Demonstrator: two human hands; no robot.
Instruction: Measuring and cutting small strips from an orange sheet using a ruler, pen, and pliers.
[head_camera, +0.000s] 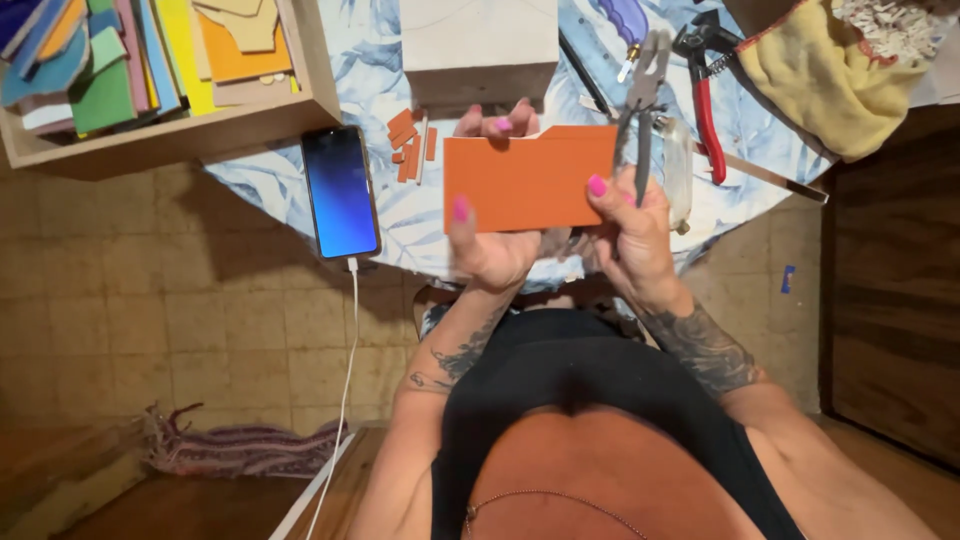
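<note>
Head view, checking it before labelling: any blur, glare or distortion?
Head view: wide-angle bend at the edges; left hand and right hand slightly soft, orange sheet crisp; phone screen glows blue; floor dimmer than the table.

- The floor (150, 320) is laid with worn beige square tiles, seen below the near edge of the table.
- The table (370, 80) is covered with a pale cloth printed with blue leaves.
- A dark wooden panel (890, 300) is seen at the right, beyond the table's right edge.
- A striped, fringed rug (240, 445) is bunched on the floor at lower left, beside a wooden plank (60, 470).
- The light is soft and warm, and shadow is cast on the tiles beneath the table's near edge.
</note>
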